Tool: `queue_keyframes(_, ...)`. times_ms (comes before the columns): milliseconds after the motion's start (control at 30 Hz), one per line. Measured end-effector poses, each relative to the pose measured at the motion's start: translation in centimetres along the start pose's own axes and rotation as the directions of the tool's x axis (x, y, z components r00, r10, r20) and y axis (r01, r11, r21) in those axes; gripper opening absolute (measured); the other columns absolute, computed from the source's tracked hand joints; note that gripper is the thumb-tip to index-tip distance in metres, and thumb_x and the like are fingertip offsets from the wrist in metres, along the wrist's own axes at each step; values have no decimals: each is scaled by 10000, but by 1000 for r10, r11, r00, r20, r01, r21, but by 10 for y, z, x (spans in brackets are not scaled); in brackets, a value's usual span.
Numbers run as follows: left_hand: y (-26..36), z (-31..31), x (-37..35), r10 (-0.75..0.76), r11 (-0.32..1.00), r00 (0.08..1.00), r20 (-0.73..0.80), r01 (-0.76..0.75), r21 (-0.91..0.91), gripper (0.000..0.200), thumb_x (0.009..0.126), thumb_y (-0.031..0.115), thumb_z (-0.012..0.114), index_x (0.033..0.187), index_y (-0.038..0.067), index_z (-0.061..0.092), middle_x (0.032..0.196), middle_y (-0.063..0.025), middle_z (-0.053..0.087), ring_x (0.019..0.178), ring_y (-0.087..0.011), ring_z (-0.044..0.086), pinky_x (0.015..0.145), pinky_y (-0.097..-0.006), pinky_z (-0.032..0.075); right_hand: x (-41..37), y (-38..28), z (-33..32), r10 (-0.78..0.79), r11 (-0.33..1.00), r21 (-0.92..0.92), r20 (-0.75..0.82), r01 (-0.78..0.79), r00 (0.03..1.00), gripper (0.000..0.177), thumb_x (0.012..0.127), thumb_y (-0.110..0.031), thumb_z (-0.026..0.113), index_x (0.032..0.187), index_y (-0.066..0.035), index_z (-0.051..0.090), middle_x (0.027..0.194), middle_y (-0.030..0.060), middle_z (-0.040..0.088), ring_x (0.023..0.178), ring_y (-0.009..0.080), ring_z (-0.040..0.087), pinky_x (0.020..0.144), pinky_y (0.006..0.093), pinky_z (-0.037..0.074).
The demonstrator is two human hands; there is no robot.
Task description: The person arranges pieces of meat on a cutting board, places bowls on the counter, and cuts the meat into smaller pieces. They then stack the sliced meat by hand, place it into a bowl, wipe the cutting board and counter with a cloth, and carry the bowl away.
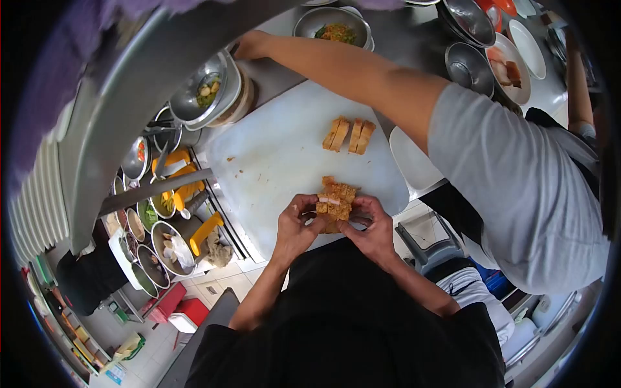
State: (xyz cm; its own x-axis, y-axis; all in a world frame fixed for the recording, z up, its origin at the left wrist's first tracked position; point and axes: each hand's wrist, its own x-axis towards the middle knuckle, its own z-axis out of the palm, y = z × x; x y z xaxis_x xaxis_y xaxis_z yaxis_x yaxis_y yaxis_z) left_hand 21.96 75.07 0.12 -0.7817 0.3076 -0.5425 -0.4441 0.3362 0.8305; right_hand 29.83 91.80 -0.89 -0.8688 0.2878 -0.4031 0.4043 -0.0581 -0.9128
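Both my hands are closed around a cut piece of golden, crisp-skinned meat (336, 198) at the near edge of the white cutting board (259, 174). My left hand (301, 223) grips its left side, and my right hand (371, 227) grips its right side. Pale flesh shows between the browned pieces. The thumbs meet low on the meat, and the undersides of the fingers are hidden. Farther up the board lie two groups of sliced crispy meat (348, 135), apart from my hands. Small crumbs dot the board's left half.
A co-worker's arm (349, 68) reaches across the board's far side to metal bowls (206, 94) at the upper left. Ingredient bowls (171, 249) and a yellow-handled tool (206, 233) sit left. Stacked plates (40, 200) line the far left. A plate of meat (511, 71) stands upper right.
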Motion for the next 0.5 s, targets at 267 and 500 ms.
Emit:
queue_keyframes(267,28,-24,36,-10,958,960,279,-70,279,634,717,42,768,1307,44,538,1080,-142,643,962,-229,657,818,-330,562,15,-16,-12,78,992,-107,91,-68,993,868,712,-126,859,1408,4,356,1087,144,633,947,224,677,814,352,600)
queue_keyframes(500,23,-18,30,80,959,957,280,-151,240,548,726,-3,749,1245,32,577,1144,-72,634,986,-192,632,852,-322,544,11,-12,0,155,988,-32,41,-154,987,780,716,-52,824,1385,32,432,1115,125,612,1007,195,652,852,335,589)
